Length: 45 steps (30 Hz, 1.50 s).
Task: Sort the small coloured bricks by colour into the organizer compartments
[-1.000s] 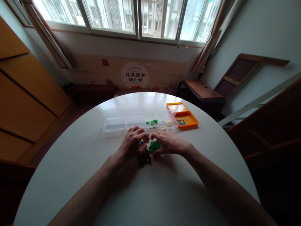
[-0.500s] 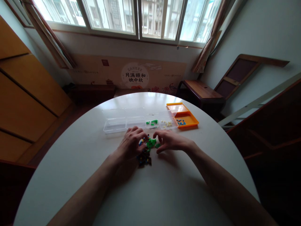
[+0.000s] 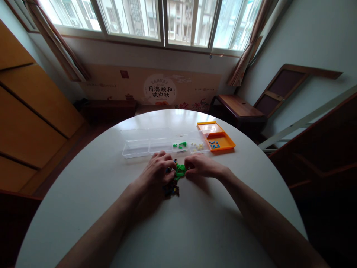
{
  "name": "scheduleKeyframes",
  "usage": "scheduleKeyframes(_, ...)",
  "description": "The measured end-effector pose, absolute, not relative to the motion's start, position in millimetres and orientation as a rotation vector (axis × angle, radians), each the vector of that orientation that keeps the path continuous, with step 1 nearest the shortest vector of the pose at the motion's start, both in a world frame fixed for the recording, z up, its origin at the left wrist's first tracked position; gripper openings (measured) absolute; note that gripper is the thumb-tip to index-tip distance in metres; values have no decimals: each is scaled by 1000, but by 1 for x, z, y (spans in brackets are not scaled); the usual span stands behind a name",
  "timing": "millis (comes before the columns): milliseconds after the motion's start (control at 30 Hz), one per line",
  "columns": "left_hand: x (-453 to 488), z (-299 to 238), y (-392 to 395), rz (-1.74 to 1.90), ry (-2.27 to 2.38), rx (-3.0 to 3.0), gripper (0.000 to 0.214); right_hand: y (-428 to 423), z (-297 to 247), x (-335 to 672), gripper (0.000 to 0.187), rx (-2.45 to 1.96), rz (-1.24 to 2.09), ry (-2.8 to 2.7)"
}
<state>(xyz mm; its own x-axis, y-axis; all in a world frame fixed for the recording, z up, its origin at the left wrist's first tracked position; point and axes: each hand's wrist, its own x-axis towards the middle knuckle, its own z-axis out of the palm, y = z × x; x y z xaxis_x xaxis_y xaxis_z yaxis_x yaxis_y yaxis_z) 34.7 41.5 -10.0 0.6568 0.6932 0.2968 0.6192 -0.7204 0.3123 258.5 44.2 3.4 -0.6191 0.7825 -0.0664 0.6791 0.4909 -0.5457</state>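
Pinching green bricks (image 3: 180, 170), frame centre.
Left hand (image 3: 157, 169) and right hand (image 3: 202, 167) are curling fingers, tips pinching the bricks between them on table (image 3: 195, 223); dark pile (image 3: 171, 190) lying just below, trays (image 3: 136, 147) sitting above.

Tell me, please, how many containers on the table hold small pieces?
3: the clear box with green pieces, the clear box right of it with pale pieces, and the orange tray with blue pieces.

Your left hand (image 3: 157, 169) and right hand (image 3: 202, 166) both touch the green bricks (image 3: 180, 170) on the white table (image 3: 195, 230). Behind them: clear trays (image 3: 136, 149), orange tray (image 3: 224, 143).
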Motion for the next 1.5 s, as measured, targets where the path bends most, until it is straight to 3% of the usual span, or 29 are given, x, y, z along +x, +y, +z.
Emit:
scheduleKeyframes(467, 37, -13, 44, 588, 1056, 2664, 5, 44, 3, 259, 16, -1231, 894, -2457)
scheduleKeyframes(767, 37, -11, 43, 1001, 999, 2817, 8, 45, 1, 250, 17, -1042, 1252, -2056)
scheduleKeyframes(967, 36, -12, 42, 984, 1013, 2854, 8, 49, -6, 248, 12, -1026, 1322, -1973)
scheduleKeyframes(1067, 35, -13, 43, 979, 1045, 2856, 9, 51, -9, 248, 8, -1154, 1090, -2033)
scheduleKeyframes(1233, 35, -16, 44, 919, 1154, 2874, 11, 56, -18, 240, 18, -1343, 321, -1789)
scheduleKeyframes(1500, 36, -22, 46, 821, 1202, 2842, 16, 60, -28, 247, 23, -1410, 201, -1745)
